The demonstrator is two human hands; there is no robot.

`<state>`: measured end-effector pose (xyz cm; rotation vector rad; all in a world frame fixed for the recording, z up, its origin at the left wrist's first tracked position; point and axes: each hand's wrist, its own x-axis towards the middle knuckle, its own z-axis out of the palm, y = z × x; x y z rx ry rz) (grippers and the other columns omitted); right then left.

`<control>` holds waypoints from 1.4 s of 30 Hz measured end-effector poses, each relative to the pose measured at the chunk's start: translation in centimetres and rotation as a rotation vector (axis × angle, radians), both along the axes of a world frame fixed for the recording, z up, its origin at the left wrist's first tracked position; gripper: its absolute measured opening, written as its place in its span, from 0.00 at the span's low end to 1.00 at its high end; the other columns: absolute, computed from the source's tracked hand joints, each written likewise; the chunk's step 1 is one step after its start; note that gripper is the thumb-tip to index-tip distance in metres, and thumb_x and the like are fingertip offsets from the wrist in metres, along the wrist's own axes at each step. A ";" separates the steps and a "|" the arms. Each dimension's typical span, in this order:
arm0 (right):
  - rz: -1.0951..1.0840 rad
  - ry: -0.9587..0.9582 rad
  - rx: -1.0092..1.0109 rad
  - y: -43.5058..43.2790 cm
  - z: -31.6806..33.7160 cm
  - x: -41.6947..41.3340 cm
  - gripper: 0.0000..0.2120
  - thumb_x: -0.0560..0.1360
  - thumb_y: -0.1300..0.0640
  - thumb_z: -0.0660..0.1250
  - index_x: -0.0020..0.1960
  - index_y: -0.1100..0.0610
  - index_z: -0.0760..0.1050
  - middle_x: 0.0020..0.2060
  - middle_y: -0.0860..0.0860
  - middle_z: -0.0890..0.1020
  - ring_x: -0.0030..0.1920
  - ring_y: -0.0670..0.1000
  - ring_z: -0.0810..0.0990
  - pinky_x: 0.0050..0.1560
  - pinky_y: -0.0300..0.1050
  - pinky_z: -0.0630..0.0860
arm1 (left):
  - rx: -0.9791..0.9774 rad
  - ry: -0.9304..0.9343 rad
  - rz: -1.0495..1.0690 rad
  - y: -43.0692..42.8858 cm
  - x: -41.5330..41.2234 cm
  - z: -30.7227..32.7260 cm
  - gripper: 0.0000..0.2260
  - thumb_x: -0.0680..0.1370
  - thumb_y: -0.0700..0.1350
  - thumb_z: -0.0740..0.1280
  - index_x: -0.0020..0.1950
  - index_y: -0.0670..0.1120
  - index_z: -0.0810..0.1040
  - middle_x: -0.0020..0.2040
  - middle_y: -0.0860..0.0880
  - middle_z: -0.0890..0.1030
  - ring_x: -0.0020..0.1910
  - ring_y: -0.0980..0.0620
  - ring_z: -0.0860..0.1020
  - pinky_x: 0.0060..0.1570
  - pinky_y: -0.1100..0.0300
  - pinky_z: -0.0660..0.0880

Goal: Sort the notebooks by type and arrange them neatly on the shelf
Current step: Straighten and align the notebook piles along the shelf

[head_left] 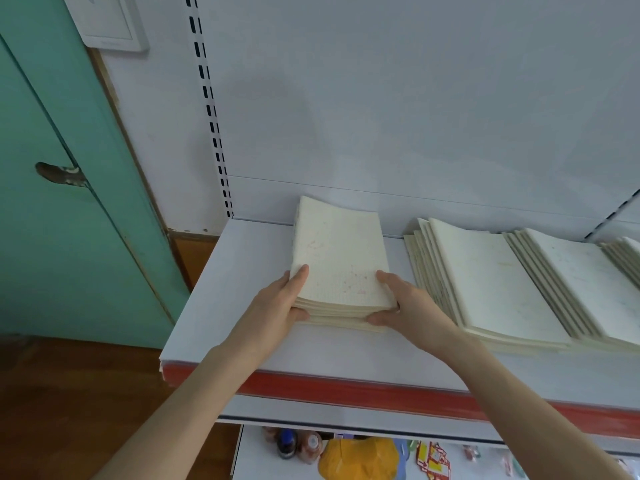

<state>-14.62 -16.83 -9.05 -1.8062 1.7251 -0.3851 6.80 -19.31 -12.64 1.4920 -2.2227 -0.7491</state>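
A stack of several cream notebooks (337, 258) with faint pink marks on the top cover lies on the white shelf (235, 289), left of centre. My left hand (280, 303) grips the stack's near left corner, thumb on top and fingers underneath the upper books. My right hand (403, 301) grips the near right corner the same way. Both hold the upper part of the stack, slightly lifted off the lower books. To the right lie a fanned pile of larger cream notebooks (485, 282) and a second overlapping pile (581, 278).
The shelf has a red front strip (346, 386) and a white back panel with a slotted upright (211, 109). A third pile (627, 254) shows at the far right edge. A green door (69, 220) stands left. Bottles and packets (346, 455) fill the lower shelf.
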 end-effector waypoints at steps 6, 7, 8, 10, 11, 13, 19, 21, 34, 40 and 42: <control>0.052 0.093 0.055 0.0 0.1 0.1 0.38 0.72 0.54 0.71 0.73 0.55 0.52 0.65 0.53 0.66 0.55 0.50 0.71 0.55 0.39 0.67 | 0.067 -0.002 -0.008 0.4 0.1 -0.3 0.38 0.77 0.43 0.67 0.76 0.54 0.44 0.76 0.44 0.54 0.72 0.47 0.60 0.71 0.56 0.59; 0.076 0.135 0.059 0.0 -0.1 0.1 0.41 0.71 0.53 0.72 0.74 0.54 0.49 0.66 0.53 0.64 0.58 0.51 0.69 0.57 0.39 0.66 | 0.089 -0.023 -0.016 0.4 0.1 -0.4 0.40 0.76 0.44 0.68 0.76 0.55 0.42 0.75 0.44 0.55 0.72 0.48 0.61 0.70 0.55 0.60; 0.089 0.168 0.050 0.1 -0.4 0.2 0.44 0.70 0.53 0.72 0.74 0.54 0.46 0.68 0.53 0.62 0.62 0.52 0.68 0.60 0.41 0.66 | 0.083 -0.044 -0.028 0.4 0.1 -0.3 0.41 0.76 0.44 0.68 0.76 0.55 0.41 0.74 0.44 0.58 0.70 0.48 0.63 0.69 0.56 0.62; 0.078 0.193 0.022 0.1 -1.1 0.3 0.45 0.71 0.53 0.72 0.75 0.54 0.43 0.71 0.54 0.58 0.67 0.55 0.65 0.65 0.44 0.65 | 0.039 -0.061 -0.039 0.5 0.1 -0.3 0.39 0.77 0.42 0.66 0.76 0.54 0.41 0.71 0.45 0.64 0.66 0.50 0.67 0.65 0.60 0.64; 0.067 0.188 0.010 0.2 -1.2 0.4 0.45 0.72 0.53 0.71 0.75 0.54 0.42 0.72 0.53 0.57 0.68 0.55 0.64 0.66 0.45 0.64 | 0.023 -0.057 -0.035 0.5 0.1 -0.3 0.38 0.77 0.41 0.66 0.76 0.54 0.41 0.70 0.45 0.65 0.65 0.50 0.68 0.64 0.61 0.64; 0.065 0.179 -0.017 0.4 -1.2 0.4 0.42 0.73 0.54 0.70 0.75 0.54 0.44 0.71 0.53 0.59 0.67 0.55 0.65 0.66 0.45 0.65 | 0.013 -0.049 -0.026 0.6 0.1 -0.3 0.38 0.77 0.41 0.65 0.76 0.53 0.42 0.69 0.45 0.67 0.65 0.50 0.69 0.63 0.61 0.65; 0.064 0.173 -0.060 0.6 -1.1 0.0 0.36 0.73 0.56 0.69 0.74 0.56 0.52 0.67 0.54 0.67 0.62 0.53 0.69 0.59 0.42 0.66 | 0.006 0.026 -0.013 0.9 0.4 -0.4 0.35 0.77 0.40 0.65 0.76 0.52 0.46 0.68 0.45 0.70 0.64 0.51 0.70 0.63 0.64 0.65; 0.025 0.136 -0.055 0.3 -1.0 -0.1 0.36 0.72 0.57 0.71 0.74 0.55 0.55 0.66 0.54 0.69 0.61 0.53 0.70 0.55 0.39 0.66 | -0.007 0.051 0.007 0.9 0.3 -0.6 0.35 0.77 0.39 0.65 0.76 0.53 0.48 0.67 0.45 0.70 0.64 0.51 0.70 0.62 0.65 0.65; -0.054 0.176 0.009 0.0 -1.3 0.0 0.44 0.72 0.52 0.70 0.76 0.50 0.43 0.63 0.55 0.72 0.58 0.56 0.74 0.53 0.45 0.71 | -0.001 0.126 0.095 0.6 -0.1 -0.6 0.38 0.76 0.37 0.67 0.76 0.52 0.44 0.63 0.45 0.74 0.58 0.52 0.73 0.54 0.70 0.64; -0.012 0.197 0.065 0.0 -1.5 0.4 0.48 0.72 0.52 0.70 0.75 0.52 0.36 0.64 0.55 0.71 0.59 0.55 0.73 0.55 0.45 0.71 | -0.002 0.120 0.072 0.9 -0.3 -1.0 0.37 0.78 0.37 0.63 0.76 0.52 0.42 0.63 0.44 0.73 0.60 0.50 0.73 0.57 0.64 0.67; -0.017 0.193 0.039 0.0 -1.6 0.3 0.47 0.73 0.52 0.69 0.76 0.52 0.37 0.64 0.55 0.71 0.59 0.55 0.73 0.54 0.42 0.70 | -0.019 0.132 0.075 0.8 0.0 -1.0 0.36 0.78 0.37 0.64 0.76 0.52 0.44 0.62 0.43 0.73 0.59 0.50 0.73 0.56 0.64 0.67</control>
